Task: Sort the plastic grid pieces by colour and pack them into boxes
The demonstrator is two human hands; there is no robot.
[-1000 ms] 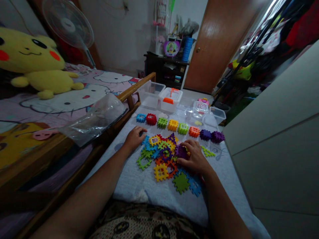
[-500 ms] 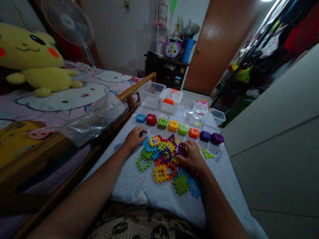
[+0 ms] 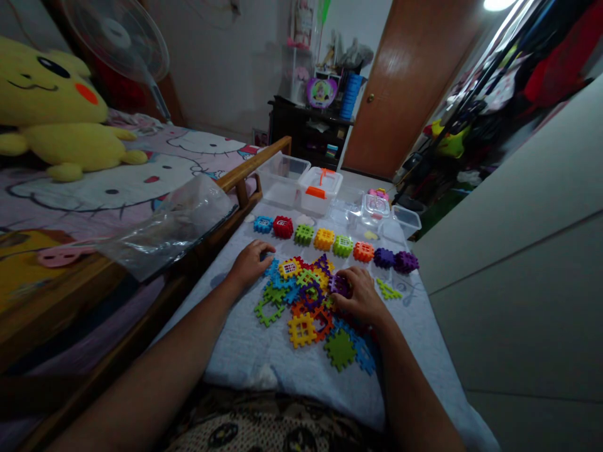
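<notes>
A heap of colourful interlocking plastic tiles lies in front of me, with a yellow window tile and a solid green tile at its near side. My right hand curves over the heap's right side, thumb and fingers around a purple tile. At the heap's left edge, my left hand rests with loosely bent fingers, holding nothing, close to some blue tiles. Beyond the hands runs a row of tiles stacked by colour, among them a red stack and a yellow stack.
Clear plastic boxes stand at the far end, one with an orange-clipped lid. A lime triangular piece lies right of the heap. A wooden bed rail and plastic bag border the left; a pale cabinet borders the right.
The view has shifted slightly, so everything sits a little further left. Both hands keep nearly the same places relative to the heap, and the tiles appear unmoved.
</notes>
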